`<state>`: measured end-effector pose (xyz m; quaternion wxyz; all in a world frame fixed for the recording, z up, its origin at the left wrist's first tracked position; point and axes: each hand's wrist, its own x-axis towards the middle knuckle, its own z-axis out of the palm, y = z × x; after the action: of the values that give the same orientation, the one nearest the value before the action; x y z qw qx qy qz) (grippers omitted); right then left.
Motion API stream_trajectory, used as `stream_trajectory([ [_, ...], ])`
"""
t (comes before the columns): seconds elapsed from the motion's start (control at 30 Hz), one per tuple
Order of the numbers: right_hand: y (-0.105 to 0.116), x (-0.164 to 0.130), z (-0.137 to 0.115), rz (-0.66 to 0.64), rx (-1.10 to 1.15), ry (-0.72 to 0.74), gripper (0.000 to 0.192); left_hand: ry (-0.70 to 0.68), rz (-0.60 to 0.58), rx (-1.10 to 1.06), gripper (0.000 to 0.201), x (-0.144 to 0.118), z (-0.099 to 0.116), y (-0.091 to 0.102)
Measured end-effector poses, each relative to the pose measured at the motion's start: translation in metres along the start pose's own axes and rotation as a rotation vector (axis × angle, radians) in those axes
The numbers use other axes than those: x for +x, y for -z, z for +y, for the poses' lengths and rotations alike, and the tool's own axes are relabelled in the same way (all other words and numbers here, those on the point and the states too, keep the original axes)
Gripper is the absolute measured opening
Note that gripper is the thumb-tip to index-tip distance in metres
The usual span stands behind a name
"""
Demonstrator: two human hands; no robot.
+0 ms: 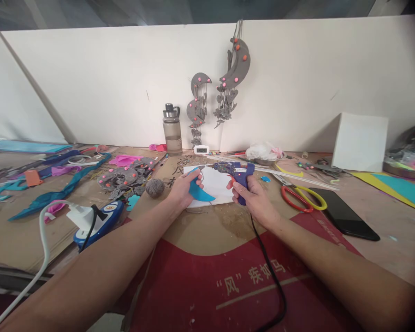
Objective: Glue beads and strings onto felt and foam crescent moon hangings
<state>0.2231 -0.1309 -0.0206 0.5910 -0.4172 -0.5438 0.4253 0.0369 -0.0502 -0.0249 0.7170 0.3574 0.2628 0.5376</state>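
Over the cluttered tabletop point(207, 230), the left hand point(183, 189) pinches a blue felt piece point(197, 190) while the right hand point(254, 196) grips the glue gun point(240, 174).

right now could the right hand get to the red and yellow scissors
Probably yes: the scissors lie just right of the right hand with bare table between, but that hand is full with the glue gun.

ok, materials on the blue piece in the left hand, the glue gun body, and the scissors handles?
Blue piece: likely felt or craft foam; matte, thin, cleanly cut curve, held in the left hand. Glue gun: moulded plastic, blue, slight sheen, gripped by the right hand. Scissors: handles look like glossy plastic, one red, one yellow; blades seem metal.
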Motion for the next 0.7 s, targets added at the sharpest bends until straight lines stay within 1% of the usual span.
stream_trajectory([
  [0.1, 0.0012, 0.0001, 0.0023, -0.005, 0.007, -0.003, 0.034, 0.013, -0.024, 0.011, 0.028, -0.0019, 0.001, 0.0006],
  [0.37, 0.0013, -0.001, 0.0028, -0.015, -0.021, 0.01, 0.03, -0.01, -0.042, 0.023, 0.028, -0.0032, -0.0001, 0.0001],
  [0.7, 0.0021, 0.0001, 0.0036, -0.004, -0.034, 0.013, 0.031, -0.014, -0.071, 0.012, 0.027, -0.0033, -0.0005, 0.0004],
])
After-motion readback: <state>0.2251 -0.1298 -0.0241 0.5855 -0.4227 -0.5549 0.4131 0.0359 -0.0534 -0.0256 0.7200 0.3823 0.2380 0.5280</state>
